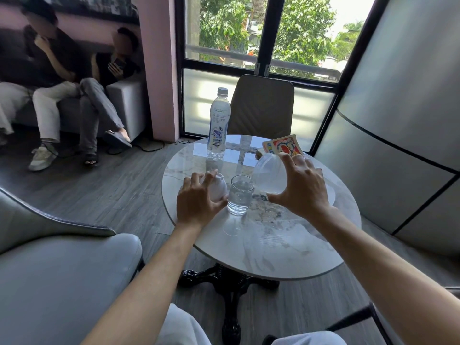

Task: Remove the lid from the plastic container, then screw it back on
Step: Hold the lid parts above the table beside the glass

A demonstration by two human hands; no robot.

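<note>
Lid [217,186] off: we grip it in our left hand [196,200], fingers curled round it, left of the glass [239,195]. Our right hand [302,189] clamps the clear container [270,174], tilted above the table [273,250], likely lining it up for screwing back on. Threads and container mouth are hard to make out; the hand hides its far right side.

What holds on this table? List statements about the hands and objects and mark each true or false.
1. The left hand grips a white plastic piece. True.
2. The water bottle is uncapped. False: its cap is on.
3. A glass of water stands between the hands. True.
4. The right hand lies empty on the table. False: it holds a tilted clear plastic piece.
5. The two plastic pieces are joined. False: they are apart.
</note>
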